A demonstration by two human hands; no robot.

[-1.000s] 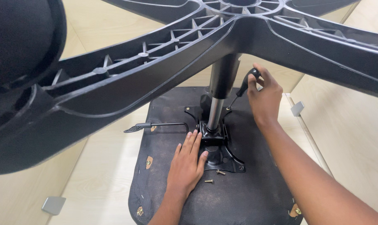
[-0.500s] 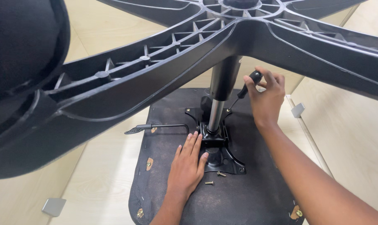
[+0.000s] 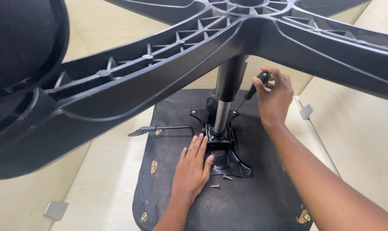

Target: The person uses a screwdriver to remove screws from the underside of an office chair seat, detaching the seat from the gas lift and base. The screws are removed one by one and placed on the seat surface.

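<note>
The floor (image 3: 108, 171) is made of pale, light-coloured wooden boards with a soft grain, and it fills the whole background. The light is even and bright, without hard shadows. On the right side a long narrow seam or rail (image 3: 318, 137) runs across the boards. Small grey metal plates lie on the floor: one at the lower left (image 3: 56, 210) and one on the right (image 3: 306, 111). No wall or window is visible.
</note>
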